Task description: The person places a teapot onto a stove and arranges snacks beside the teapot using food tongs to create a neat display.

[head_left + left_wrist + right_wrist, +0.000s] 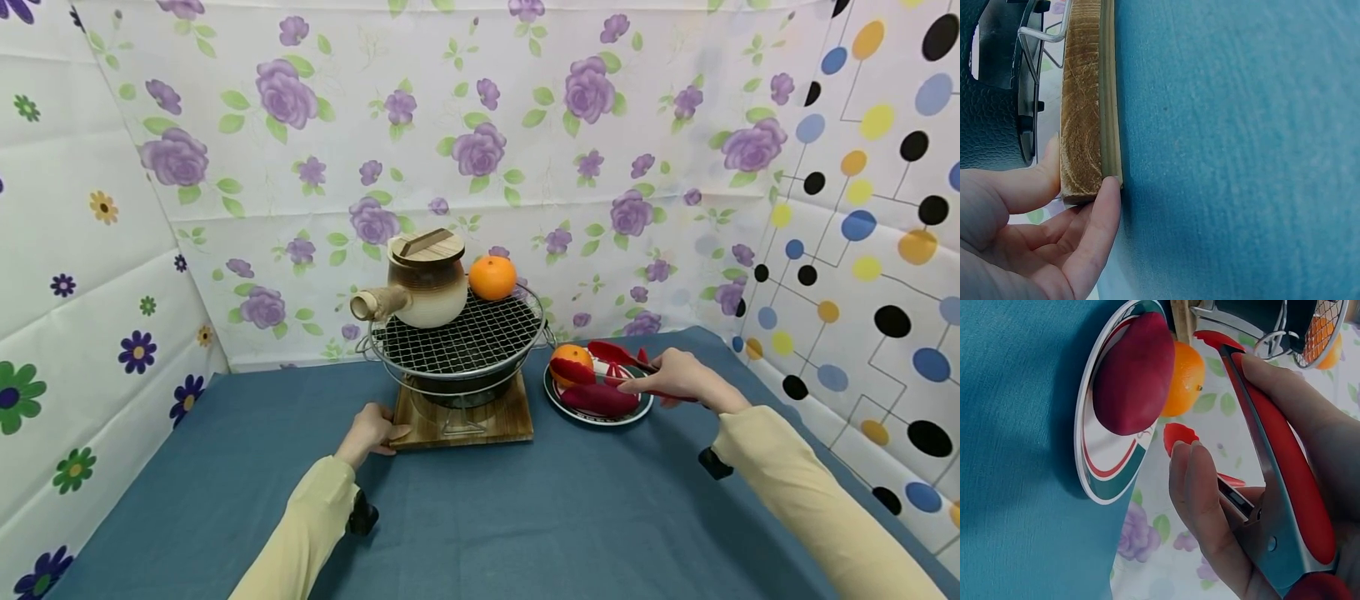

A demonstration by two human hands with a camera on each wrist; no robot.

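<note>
My left hand (370,431) grips the near left corner of a square wooden board (498,421), thumb over its top and fingers at its edge. On that board stands a round tabletop grill (457,354) with a black wire mesh. My right hand (678,375) holds red-handled tongs (1288,469), their red tips spread apart. Those tips are over a patterned plate (600,422), close to an orange (567,358); whether they touch it I cannot tell. A dark red sweet potato (1135,375) lies on the plate in front of the orange.
A small clay pot (431,296) with a wooden lid and side handle sits on the mesh, its handle pointing left. Beside it, another orange (492,277) rests on the mesh. Blue cloth (480,517) covers the table; patterned sheets (450,108) hang around it.
</note>
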